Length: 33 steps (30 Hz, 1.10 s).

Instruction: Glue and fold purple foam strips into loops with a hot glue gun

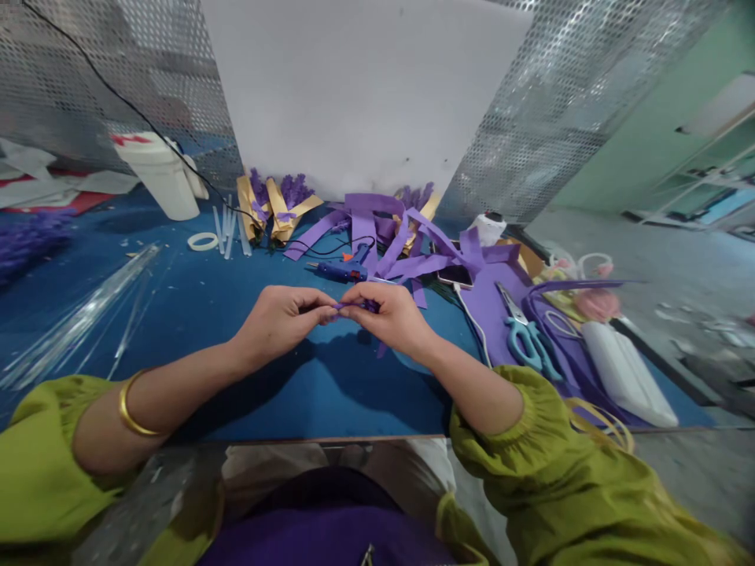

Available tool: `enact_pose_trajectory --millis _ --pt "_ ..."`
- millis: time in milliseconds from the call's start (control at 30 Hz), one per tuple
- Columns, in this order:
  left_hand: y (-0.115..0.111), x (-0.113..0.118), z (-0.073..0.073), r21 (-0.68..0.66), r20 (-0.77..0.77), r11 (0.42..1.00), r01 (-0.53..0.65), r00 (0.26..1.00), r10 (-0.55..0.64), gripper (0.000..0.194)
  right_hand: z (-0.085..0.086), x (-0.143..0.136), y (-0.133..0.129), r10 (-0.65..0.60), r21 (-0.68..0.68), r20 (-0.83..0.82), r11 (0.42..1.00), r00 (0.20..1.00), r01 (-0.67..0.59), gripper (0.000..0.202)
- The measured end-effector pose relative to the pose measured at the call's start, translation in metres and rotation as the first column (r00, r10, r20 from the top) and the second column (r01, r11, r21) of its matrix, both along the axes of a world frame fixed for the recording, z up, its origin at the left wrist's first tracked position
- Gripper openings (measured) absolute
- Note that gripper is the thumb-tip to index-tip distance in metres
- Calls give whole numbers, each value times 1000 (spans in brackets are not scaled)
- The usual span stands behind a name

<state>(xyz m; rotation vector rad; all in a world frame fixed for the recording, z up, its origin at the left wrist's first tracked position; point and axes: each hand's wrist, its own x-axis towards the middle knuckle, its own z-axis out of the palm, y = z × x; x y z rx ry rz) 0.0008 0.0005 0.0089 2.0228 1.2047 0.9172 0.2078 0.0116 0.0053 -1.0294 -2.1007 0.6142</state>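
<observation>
Piece [338, 307], purple, pinched between fingers [318, 317]

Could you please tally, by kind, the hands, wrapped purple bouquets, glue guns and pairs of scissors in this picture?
Hands: 2 (left hand and right hand, both pinching a small purple piece)
Wrapped purple bouquets: 3 (one partly hidden behind purple strips)
Glue gun: 1
Pair of scissors: 1
Total: 7

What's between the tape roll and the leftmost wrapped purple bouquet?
The head view shows translucent glue sticks between the tape roll and that bouquet, plus part of a black cord.
</observation>
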Motion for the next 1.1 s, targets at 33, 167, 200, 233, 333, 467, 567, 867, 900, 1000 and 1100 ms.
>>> enact_pose_trajectory --millis 33,167,200,233,333,467,567,867,900,1000,1100 --pt "1 0 0 1 -3 1000 3 1000 -3 22 0 0 1 7 -27 -10 1000 1000 -7 8" --pt "2 1 1 -43 55 999 -25 998 27 23 1 -1 1 -20 -58 -51 998 998 17 8" --pt "3 2 1 -92 102 995 -28 994 37 25 1 -1 1 -39 -71 -72 997 997 34 10" --pt "3 3 1 -149 153 989 -21 987 44 28 1 -2 0 -56 -87 -95 995 994 48 10" --pt "3 5 -1 -282 247 959 27 968 45 30 -1 -6 -2 -78 -109 -123 992 989 64 11" --pt "2 5 -1 -292 240 956 0 968 73 27 -2 -7 -2 -105 -150 -94 985 990 90 9" --pt "3 4 2 -255 215 966 -38 972 94 26 -1 -1 2 -79 -180 -45 981 996 70 14" --pt "5 -2 4 -5 45 995 -96 994 96 25 6 14 13 62 -95 35 994 997 -58 9" --pt "5 -2 5 13 30 995 -99 995 98 25 6 13 12 71 -73 45 995 996 -68 7" --pt "3 -2 5 47 8 994 -102 995 102 23 6 9 10 79 -36 118 997 990 -75 21" --pt "2 -3 5 61 -3 994 -94 996 94 22 5 6 7 89 18 177 995 980 -94 43"
